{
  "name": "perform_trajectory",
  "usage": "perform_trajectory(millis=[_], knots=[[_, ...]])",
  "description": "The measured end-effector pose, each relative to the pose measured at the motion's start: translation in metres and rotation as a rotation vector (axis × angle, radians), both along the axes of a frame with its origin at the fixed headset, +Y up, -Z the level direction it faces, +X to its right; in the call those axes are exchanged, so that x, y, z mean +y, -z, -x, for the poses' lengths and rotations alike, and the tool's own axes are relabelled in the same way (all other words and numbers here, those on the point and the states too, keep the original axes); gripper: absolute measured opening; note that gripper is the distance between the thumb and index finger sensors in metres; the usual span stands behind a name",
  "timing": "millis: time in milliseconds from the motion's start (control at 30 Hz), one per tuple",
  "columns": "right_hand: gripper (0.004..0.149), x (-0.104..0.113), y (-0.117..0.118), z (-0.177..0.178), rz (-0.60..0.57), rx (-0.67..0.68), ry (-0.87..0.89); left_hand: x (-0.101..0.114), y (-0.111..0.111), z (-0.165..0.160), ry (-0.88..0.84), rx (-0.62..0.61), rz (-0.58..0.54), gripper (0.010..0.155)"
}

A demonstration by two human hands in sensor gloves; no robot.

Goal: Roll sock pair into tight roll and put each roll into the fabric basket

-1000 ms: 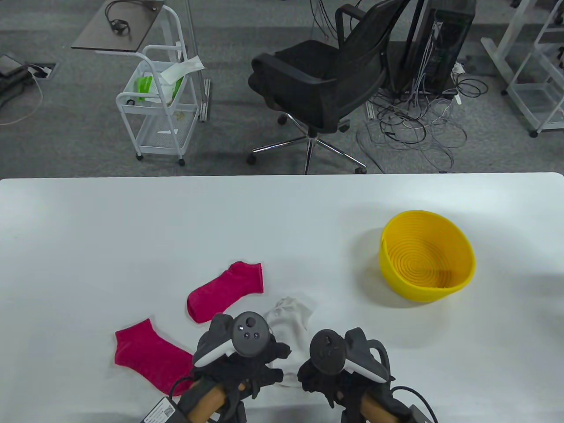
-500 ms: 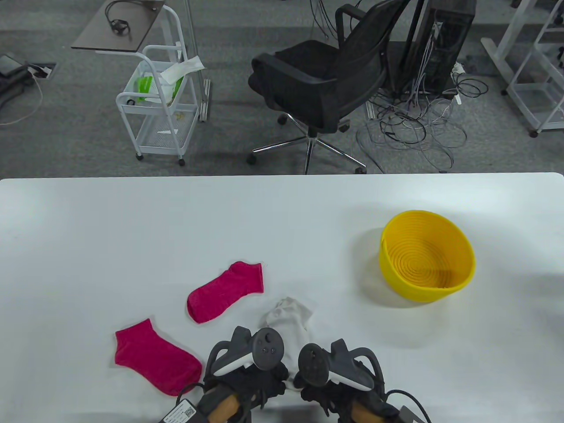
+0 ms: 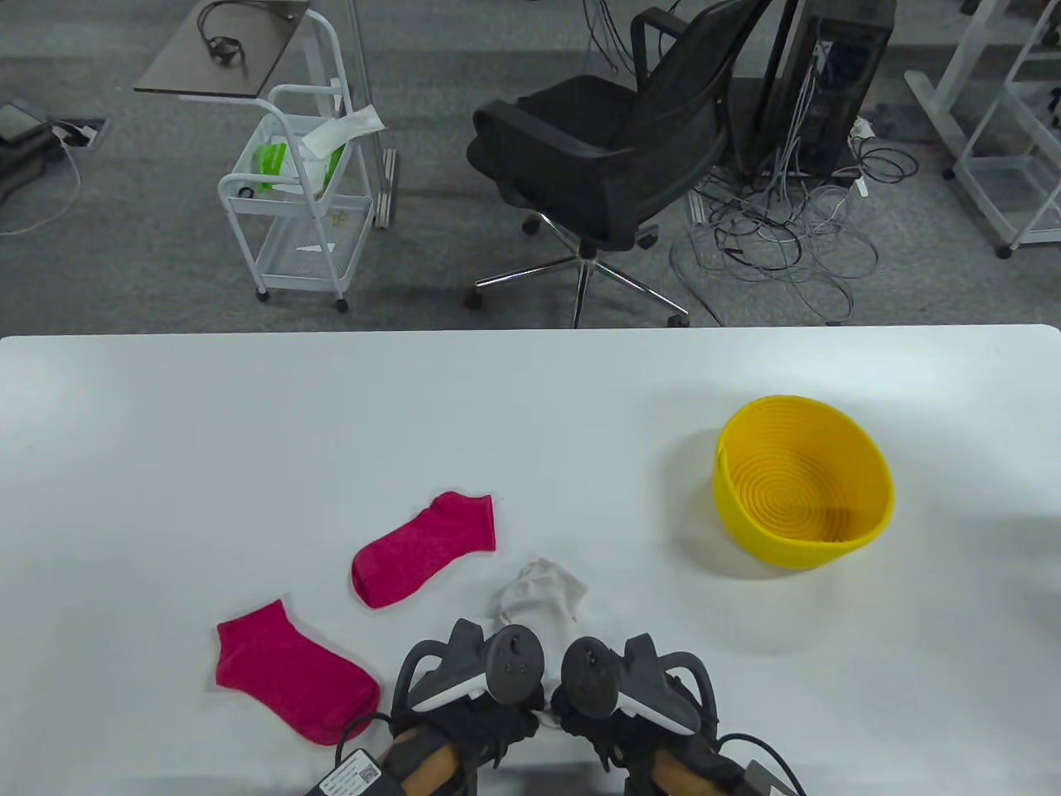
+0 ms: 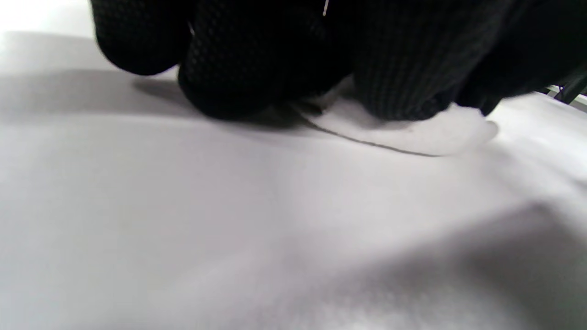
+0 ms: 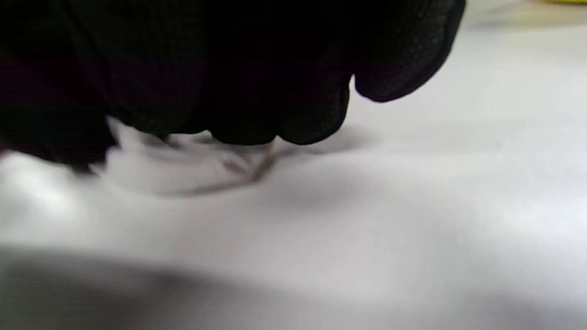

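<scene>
A white sock pair (image 3: 543, 595) lies crumpled near the table's front edge, and its near end runs under both hands. My left hand (image 3: 496, 723) has curled fingers (image 4: 229, 87) pressed down on the sock's flat edge (image 4: 412, 133). My right hand (image 3: 595, 723) sits close beside it, fingers (image 5: 257, 110) bunching the white fabric (image 5: 183, 169). The trackers hide both sets of fingertips in the table view. One magenta sock (image 3: 424, 547) lies flat beyond the left hand, and another (image 3: 290, 672) lies to its left. The yellow basket (image 3: 870, 497) stands at the right with nothing in it.
The white table (image 3: 249, 431) runs wide to the left and back. Beyond its far edge stand a black office chair (image 3: 613, 141), a white wire cart (image 3: 298, 207) and a tangle of cables (image 3: 779, 232) on the floor.
Both hands have drawn together and back toward the front edge. The white sock's near end has bunched up between them. The magenta socks and basket have not moved.
</scene>
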State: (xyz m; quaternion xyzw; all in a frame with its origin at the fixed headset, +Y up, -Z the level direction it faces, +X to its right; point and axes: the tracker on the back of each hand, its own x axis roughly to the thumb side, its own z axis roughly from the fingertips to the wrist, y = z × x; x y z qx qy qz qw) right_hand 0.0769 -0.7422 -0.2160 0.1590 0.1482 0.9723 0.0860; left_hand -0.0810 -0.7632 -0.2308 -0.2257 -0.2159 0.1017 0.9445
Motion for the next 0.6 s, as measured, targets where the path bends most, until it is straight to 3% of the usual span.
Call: perform_trajectory(millis=[133,300,433,600], knots=[[0.040,0.004,-0.008,0.004,-0.024,0.061,-0.028,-0.002,0.003,0.003,-0.025,0.017,0.026,0.039],[0.057,-0.014,-0.011,0.015,-0.033,0.084,-0.187,-0.001,0.003,0.003,-0.026,0.022,0.034,0.040],[0.047,-0.016,-0.010,0.021,-0.104,0.072,-0.198,0.003,0.004,0.008,-0.064,0.039,0.048,0.046],[0.040,-0.017,0.002,0.012,0.001,-0.006,-0.102,0.008,0.006,0.015,-0.074,0.042,0.054,0.057]])
